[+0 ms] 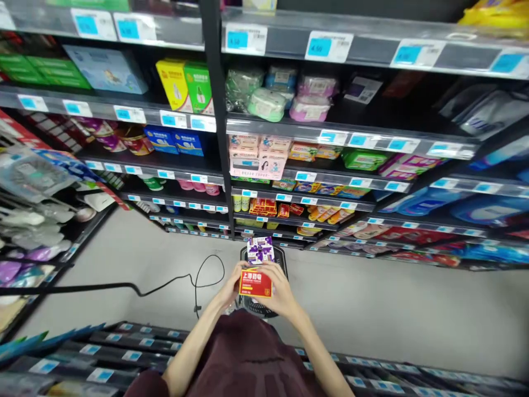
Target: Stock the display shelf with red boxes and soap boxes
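A red soap box [256, 283] with white and yellow lettering is held in front of my body. My left hand [232, 288] grips its left edge, and my right hand [281, 289] has its fingers along the top and right edges. Below the hands a dark shopping basket [282, 260] is partly hidden by them and the soap box. A purple and white package [260, 251] shows in the far part of the basket.
Shelves ahead hold similar red boxes [263, 207], pink boxes [258, 157] and wrapped soap dishes [266, 103]. A black cable [165, 288] crosses on the left above the grey floor [351, 292]. Another shelf [132, 353] stands close by my body.
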`<state>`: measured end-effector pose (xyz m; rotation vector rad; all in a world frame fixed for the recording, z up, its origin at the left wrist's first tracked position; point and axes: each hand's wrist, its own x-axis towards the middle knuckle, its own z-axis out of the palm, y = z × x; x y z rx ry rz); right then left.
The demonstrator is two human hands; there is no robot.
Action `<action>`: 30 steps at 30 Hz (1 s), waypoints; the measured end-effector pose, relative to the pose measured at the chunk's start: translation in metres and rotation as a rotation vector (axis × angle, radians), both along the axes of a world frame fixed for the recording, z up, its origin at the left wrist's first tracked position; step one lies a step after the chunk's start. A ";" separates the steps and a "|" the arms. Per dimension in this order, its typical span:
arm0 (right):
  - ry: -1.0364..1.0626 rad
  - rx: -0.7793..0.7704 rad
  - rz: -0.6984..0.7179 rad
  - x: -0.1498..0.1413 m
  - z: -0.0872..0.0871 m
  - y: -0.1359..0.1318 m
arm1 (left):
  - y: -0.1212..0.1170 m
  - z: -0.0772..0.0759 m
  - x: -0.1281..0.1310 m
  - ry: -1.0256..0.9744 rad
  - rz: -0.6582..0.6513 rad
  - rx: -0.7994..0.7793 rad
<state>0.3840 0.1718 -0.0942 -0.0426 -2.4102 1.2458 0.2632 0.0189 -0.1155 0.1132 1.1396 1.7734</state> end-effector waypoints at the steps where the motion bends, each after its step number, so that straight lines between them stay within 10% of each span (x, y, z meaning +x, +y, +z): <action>1: -0.048 -0.006 -0.001 0.002 -0.003 -0.002 | -0.001 -0.003 0.000 -0.016 -0.022 0.012; 7: -0.210 -0.023 -0.003 0.016 -0.014 0.001 | 0.001 -0.003 0.007 0.034 -0.292 -0.060; 16: -0.183 0.023 0.163 0.044 -0.027 0.074 | 0.064 -0.026 0.083 0.005 0.207 -0.102; 30: -0.429 -1.096 0.531 0.104 -0.006 0.171 | 0.145 0.039 0.168 0.555 0.245 -0.347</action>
